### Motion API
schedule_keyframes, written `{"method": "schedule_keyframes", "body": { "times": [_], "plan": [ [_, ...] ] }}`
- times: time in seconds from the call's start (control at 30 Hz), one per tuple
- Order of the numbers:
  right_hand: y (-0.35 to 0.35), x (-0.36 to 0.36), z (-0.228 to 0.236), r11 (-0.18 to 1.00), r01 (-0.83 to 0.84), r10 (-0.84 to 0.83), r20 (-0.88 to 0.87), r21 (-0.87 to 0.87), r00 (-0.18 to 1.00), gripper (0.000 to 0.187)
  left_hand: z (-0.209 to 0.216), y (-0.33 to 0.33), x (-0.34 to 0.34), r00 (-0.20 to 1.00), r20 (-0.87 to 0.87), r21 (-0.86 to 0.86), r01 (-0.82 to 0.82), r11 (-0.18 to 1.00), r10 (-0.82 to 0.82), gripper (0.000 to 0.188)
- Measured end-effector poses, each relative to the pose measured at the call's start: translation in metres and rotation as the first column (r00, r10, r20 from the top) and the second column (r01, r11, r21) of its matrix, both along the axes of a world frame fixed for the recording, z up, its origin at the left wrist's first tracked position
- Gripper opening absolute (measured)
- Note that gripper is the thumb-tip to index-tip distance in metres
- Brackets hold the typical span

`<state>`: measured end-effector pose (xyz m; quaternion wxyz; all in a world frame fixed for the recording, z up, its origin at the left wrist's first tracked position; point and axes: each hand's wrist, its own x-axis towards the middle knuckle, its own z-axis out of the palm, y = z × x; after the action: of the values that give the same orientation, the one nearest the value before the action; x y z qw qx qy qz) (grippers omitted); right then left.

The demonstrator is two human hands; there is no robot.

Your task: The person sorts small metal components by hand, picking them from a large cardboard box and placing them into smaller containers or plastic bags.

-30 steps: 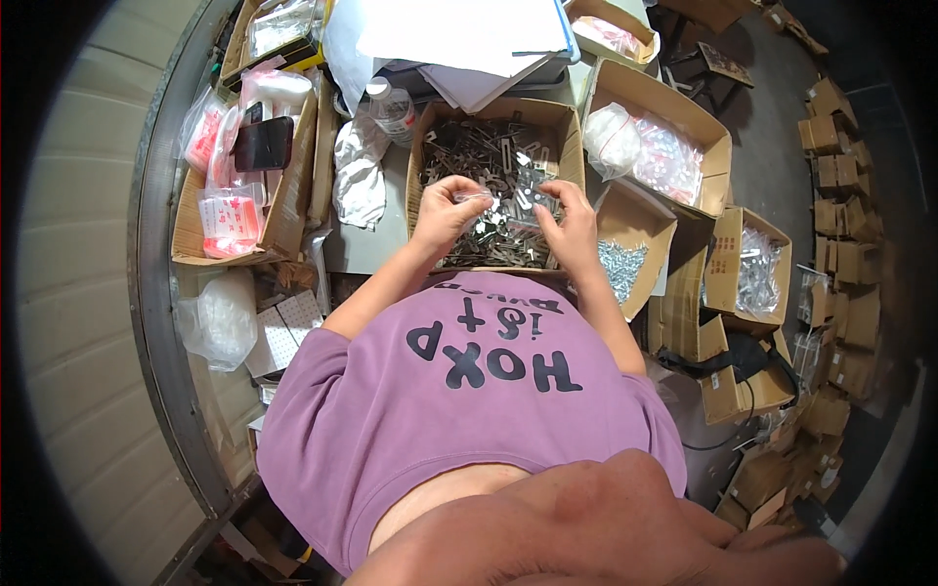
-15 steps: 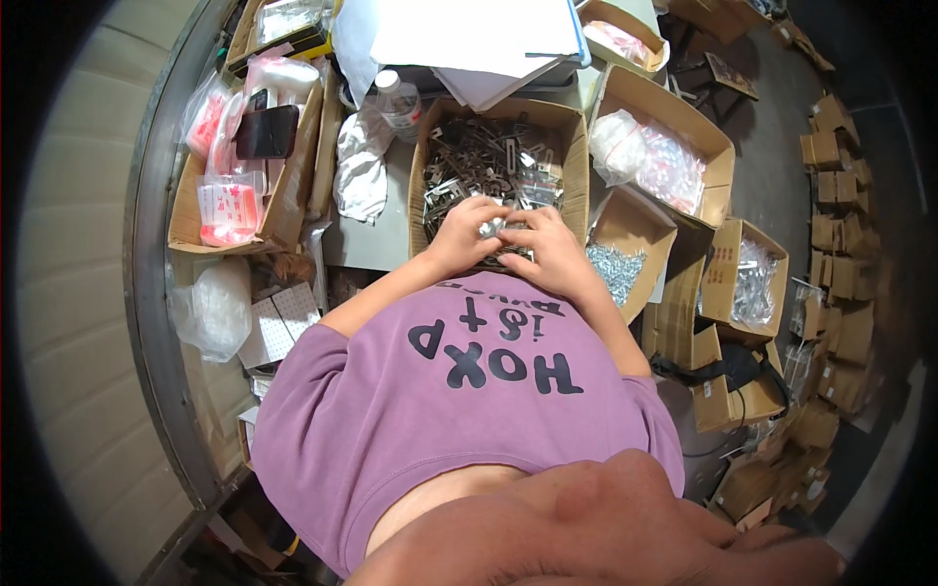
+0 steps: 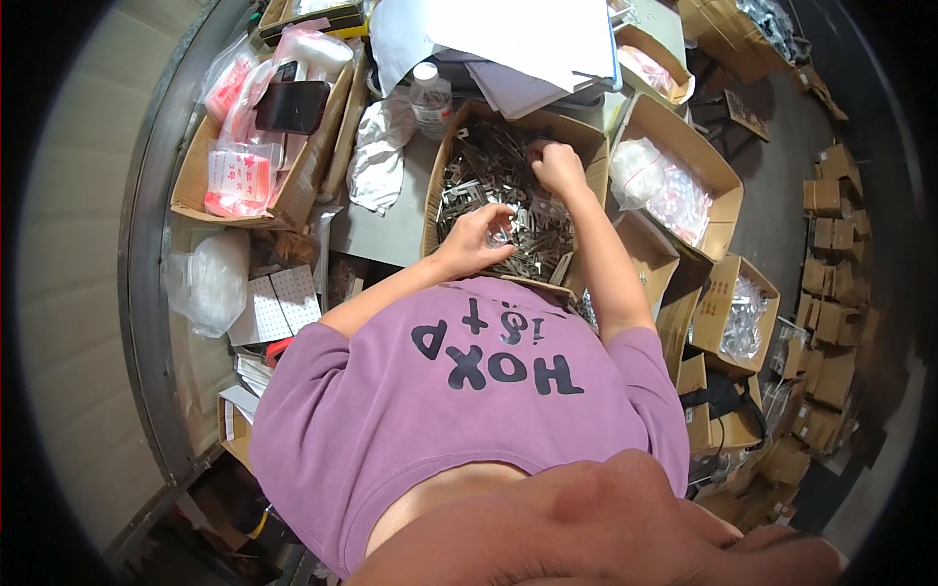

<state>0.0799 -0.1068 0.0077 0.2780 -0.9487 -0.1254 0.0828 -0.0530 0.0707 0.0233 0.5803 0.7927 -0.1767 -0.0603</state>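
A cardboard box (image 3: 438, 186) full of loose flat metal pieces (image 3: 489, 176) stands before me. Over its near left part, my left hand (image 3: 474, 242) curls closed around a small clear plastic bag (image 3: 499, 236), partly hidden by the fingers. My right hand (image 3: 557, 168) reaches to the far right part of the same box. Its fingers are closed together at the metal pieces, and what they grip is too small to make out.
Left stands a carton (image 3: 191, 186) of pink-marked bags with a dark phone (image 3: 293, 106) on top. A plastic bottle (image 3: 430, 98), a white cloth (image 3: 382, 156) and papers (image 3: 518, 39) lie beyond. Boxes of bagged parts (image 3: 674, 186) line the right.
My right hand has left the left hand and moved forward and right, into the far part of the metal pieces. The left hand stays near the box's front with the clear bag. The view shifted slightly.
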Motion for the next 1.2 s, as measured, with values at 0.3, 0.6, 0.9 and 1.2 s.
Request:
{"method": "schedule_keyframes", "body": {
  "times": [0.3,0.6,0.9,1.2],
  "plan": [
    [0.048,0.03,-0.05,0.989,0.02,0.038,0.378,-0.149,0.925,0.022,-0.005,0.001,0.004,0.998,-0.056,-0.083,-0.015,0.996,0.011,0.057],
    [0.027,-0.015,0.011,0.789,0.068,-0.237,0.201,0.611,0.95,0.027,-0.008,0.001,0.009,0.944,-0.325,-0.182,-0.116,0.976,0.051,0.052],
    [0.003,-0.112,0.044,0.581,0.192,-0.2,-0.09,0.791,0.976,0.017,0.005,-0.023,0.02,0.814,-0.508,-0.562,-0.066,0.824,-0.282,0.052],
    [-0.018,-0.146,0.049,0.579,0.318,-0.48,-0.001,0.751,0.877,0.011,0.025,-0.033,0.014,0.663,-0.529,-0.534,0.226,0.815,-0.53,0.07]
  ]
}}
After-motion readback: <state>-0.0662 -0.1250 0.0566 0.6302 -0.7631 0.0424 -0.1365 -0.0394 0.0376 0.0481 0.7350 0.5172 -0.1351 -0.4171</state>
